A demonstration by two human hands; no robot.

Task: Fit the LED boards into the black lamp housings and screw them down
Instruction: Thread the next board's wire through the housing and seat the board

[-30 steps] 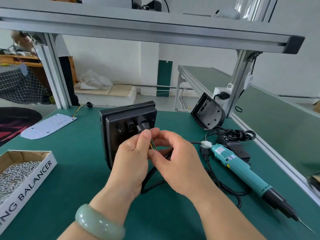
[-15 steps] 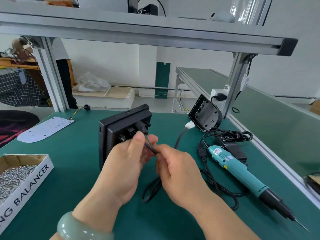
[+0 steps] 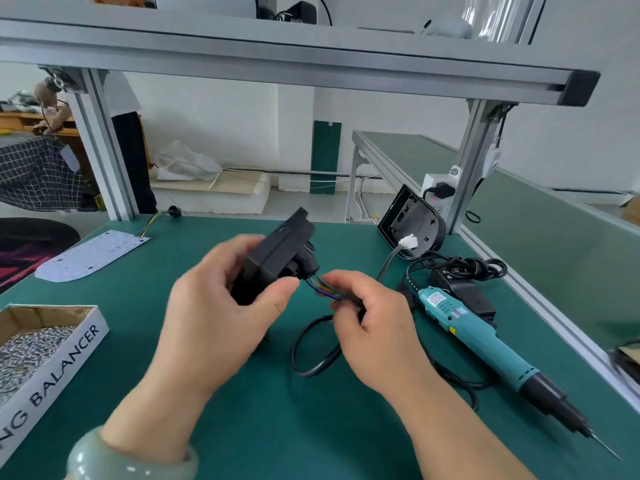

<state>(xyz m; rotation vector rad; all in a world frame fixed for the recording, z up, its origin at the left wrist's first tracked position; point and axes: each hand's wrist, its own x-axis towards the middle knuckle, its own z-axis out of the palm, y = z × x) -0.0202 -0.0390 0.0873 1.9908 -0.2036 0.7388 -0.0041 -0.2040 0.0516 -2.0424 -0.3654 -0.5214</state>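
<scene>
My left hand (image 3: 221, 306) grips a black lamp housing (image 3: 277, 254) and holds it tilted above the green table, its back with a round cable gland turned toward me. Coloured wires (image 3: 323, 289) run out of the gland. My right hand (image 3: 374, 323) pinches those wires where they meet the black cable (image 3: 311, 355), which loops on the mat and ends in a white connector (image 3: 408, 242). A white LED board (image 3: 90, 256) with its own wires lies far left. A second black housing (image 3: 408, 223) leans against the frame post at the back right.
A teal electric screwdriver (image 3: 485, 344) lies at the right, bit pointing toward me, beside its black power adapter and coiled cord (image 3: 464, 268). A cardboard box of screws (image 3: 38, 344) sits at the near left. An aluminium frame beam (image 3: 311, 64) crosses overhead. A person stands far left.
The housing has been lifted off the table and turned edge-on in my left hand. My right hand slid along the wires, drawing the cable out; the white connector moved toward the rear housing.
</scene>
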